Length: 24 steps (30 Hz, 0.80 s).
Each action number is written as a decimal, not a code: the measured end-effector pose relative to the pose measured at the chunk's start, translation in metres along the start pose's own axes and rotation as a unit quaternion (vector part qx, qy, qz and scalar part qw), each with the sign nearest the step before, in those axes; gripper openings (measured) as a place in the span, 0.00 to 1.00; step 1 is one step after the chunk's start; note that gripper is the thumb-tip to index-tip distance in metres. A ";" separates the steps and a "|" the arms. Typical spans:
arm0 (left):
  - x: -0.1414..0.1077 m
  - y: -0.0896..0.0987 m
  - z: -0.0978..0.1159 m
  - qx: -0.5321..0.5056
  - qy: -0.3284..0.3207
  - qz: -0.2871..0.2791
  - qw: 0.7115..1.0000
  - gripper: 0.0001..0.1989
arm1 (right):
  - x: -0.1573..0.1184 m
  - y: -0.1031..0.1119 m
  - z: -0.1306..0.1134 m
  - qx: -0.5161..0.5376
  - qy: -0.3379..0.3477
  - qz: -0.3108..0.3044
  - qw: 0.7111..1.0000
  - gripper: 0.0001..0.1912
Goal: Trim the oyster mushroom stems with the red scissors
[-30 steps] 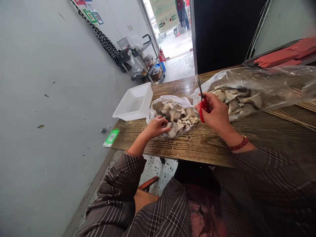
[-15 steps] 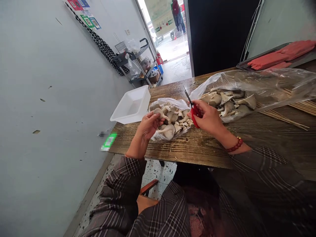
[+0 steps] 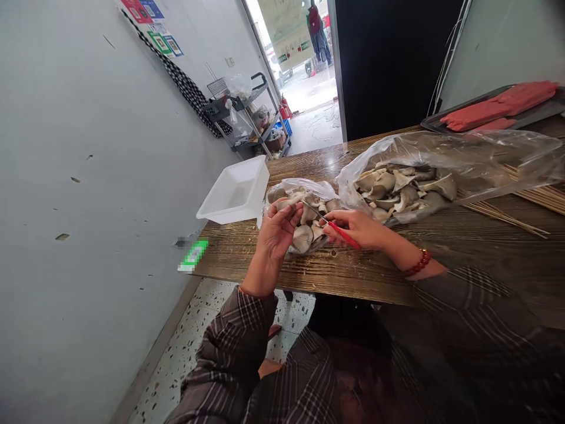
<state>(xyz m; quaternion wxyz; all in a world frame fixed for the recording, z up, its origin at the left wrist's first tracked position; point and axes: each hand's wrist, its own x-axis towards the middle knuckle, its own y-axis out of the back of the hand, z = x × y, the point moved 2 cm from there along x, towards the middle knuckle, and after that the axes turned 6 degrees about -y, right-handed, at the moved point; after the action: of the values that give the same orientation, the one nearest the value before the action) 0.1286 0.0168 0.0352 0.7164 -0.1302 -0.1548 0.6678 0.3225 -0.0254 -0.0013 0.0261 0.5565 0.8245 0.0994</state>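
My left hand point(image 3: 277, 228) pinches a pale mushroom point(image 3: 289, 204) above a small plastic bag of mushrooms point(image 3: 302, 238). In my right hand point(image 3: 359, 228) are red-handled scissors point(image 3: 343, 234), their blades pointing left with the tips at the mushroom's right end. Behind my right hand, a larger clear bag point(image 3: 477, 154) lies open with many grey-brown mushrooms point(image 3: 408, 187) in it.
A white plastic bin point(image 3: 233, 189) stands at the table's left end. Bamboo skewers point(image 3: 507, 219) lie on the wooden table point(image 3: 353, 282) at right, below a dark tray point(image 3: 435, 122) with red packets point(image 3: 498, 107). A cart point(image 3: 247, 112) stands by the doorway.
The scissors have swung from pointing up and away to pointing left, and their tips have come to the mushroom. My right hand has lowered and moved left; my left hand has shifted slightly right.
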 end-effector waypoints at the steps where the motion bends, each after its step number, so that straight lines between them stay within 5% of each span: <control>1: -0.002 -0.001 -0.002 0.003 0.003 -0.002 1.000 0.11 | 0.000 -0.001 0.000 0.025 -0.010 -0.011 1.000 0.20; 8: -0.016 -0.004 -0.015 0.021 0.019 -0.036 0.999 0.14 | 0.000 -0.005 0.002 0.124 -0.051 -0.035 0.990 0.23; 19: -0.019 -0.001 -0.015 0.033 0.000 -0.054 0.998 0.15 | -0.005 -0.004 -0.007 0.084 -0.039 -0.030 0.995 0.24; 24: -0.007 0.015 0.001 0.049 0.012 -0.033 0.998 0.10 | -0.003 -0.003 -0.003 0.083 -0.072 -0.014 0.994 0.23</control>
<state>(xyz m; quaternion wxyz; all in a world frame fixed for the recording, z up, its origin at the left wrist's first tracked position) 0.1139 0.0106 0.0298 0.7452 -0.0977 -0.1170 0.6492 0.3209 -0.0298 0.0005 0.0400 0.5510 0.8335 -0.0103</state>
